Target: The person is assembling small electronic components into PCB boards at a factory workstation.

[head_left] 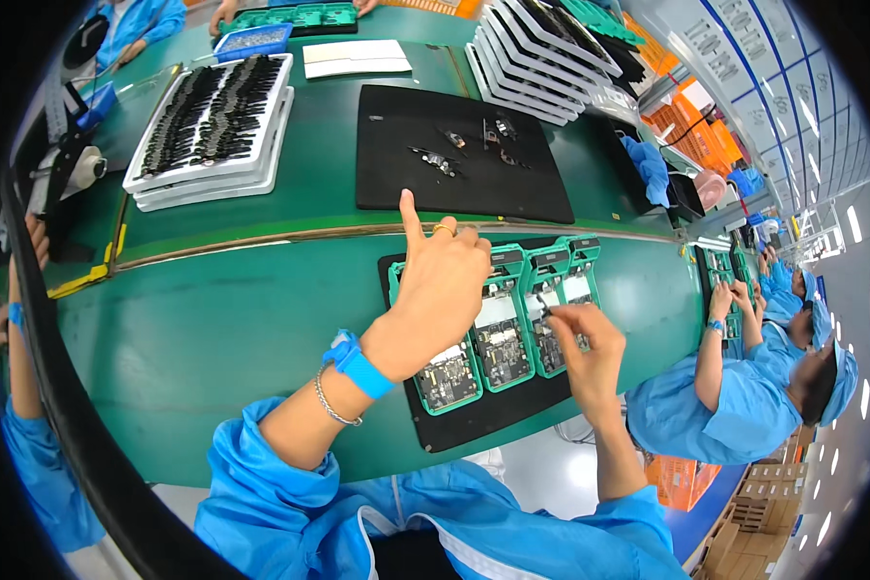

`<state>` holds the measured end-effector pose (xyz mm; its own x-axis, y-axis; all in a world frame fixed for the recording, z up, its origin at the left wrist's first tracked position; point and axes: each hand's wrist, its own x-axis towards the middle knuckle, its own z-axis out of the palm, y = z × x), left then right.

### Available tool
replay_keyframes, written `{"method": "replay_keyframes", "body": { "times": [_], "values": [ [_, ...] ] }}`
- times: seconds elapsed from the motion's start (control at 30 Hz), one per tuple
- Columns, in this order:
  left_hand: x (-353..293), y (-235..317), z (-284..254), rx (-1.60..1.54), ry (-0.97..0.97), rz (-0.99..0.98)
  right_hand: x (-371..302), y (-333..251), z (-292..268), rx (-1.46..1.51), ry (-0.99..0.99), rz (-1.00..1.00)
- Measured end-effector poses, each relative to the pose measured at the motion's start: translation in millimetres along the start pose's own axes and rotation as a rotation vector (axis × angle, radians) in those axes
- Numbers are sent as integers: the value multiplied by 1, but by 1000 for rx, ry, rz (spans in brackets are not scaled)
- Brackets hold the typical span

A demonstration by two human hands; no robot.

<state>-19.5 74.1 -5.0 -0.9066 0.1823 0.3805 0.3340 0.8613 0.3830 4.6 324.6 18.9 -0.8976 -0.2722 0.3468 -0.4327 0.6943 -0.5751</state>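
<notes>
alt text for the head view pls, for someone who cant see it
A person's two hands work over a row of green fixtures holding circuit boards, on a black mat on a green bench: left hand rests on them with one finger raised, right hand pinches a small part. Co-workers in blue sit alongside.

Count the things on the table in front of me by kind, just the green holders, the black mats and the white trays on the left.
Green holders with circuit boards: 4
Black mats: 2
White trays of small dark parts: 2
Total: 8
</notes>
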Motion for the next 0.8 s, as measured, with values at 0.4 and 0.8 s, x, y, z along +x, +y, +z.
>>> {"method": "replay_keyframes", "body": {
  "times": [0.4,0.8],
  "values": [
    [-7,3,-16,11,-85,-4,-30,9,21,-3,100,-63],
    [-6,3,-16,-21,-71,-14,-27,-2,18,-98,-17,-41]
  ]
}}
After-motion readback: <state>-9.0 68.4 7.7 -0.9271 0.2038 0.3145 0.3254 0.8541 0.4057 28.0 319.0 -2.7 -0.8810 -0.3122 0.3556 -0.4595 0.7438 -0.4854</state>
